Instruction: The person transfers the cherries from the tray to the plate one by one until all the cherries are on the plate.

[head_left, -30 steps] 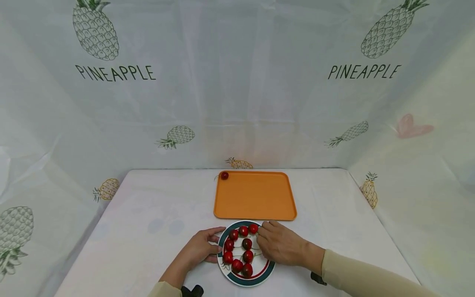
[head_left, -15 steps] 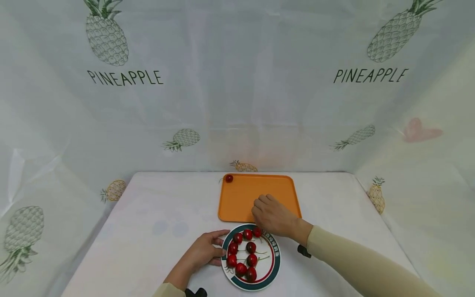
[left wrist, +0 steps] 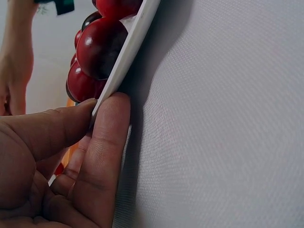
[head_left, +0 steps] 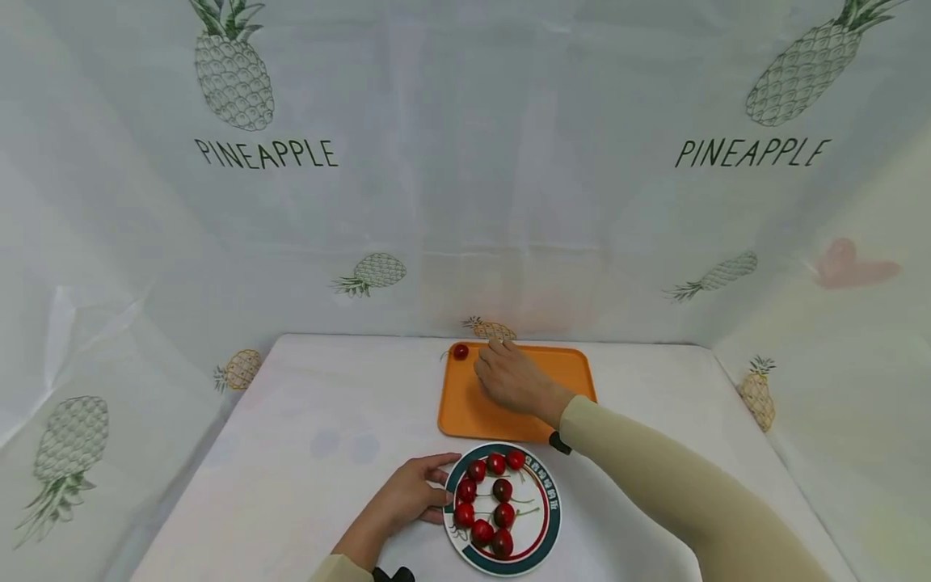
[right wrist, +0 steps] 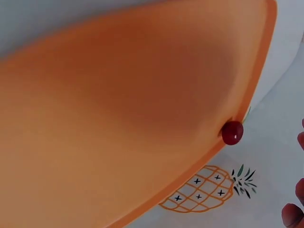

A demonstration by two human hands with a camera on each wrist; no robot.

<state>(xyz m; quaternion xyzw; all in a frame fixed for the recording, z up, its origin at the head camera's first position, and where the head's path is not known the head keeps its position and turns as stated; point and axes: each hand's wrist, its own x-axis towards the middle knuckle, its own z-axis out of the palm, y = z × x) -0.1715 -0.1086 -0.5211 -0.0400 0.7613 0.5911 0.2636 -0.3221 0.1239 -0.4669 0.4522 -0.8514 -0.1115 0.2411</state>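
My left hand (head_left: 414, 495) pinches the left rim of a white plate (head_left: 538, 546) with a green band, thumb above and fingers beneath, as the left wrist view shows. Several dark red cherries (head_left: 482, 532) with stems lie on the plate. Above the orange tray (head_left: 465, 416) is my right hand (head_left: 512, 376), its fingers curled. Whether something is between its fingertips is hidden in the head view, and the right wrist view catches only fingertips (right wrist: 292, 213) at its edge. One cherry (right wrist: 232, 132) rests in the tray's far left corner, left of the right hand.
A white cloth (head_left: 327, 396) covers the table. Behind the tray rises a pale curtain (head_left: 465, 202) printed with pineapples. The plate stands just in front of the tray, with a narrow gap between them.
My right hand has moved from the plate's right side forward and left, over the tray. My left hand stays at the plate rim. The head view has shifted slightly.
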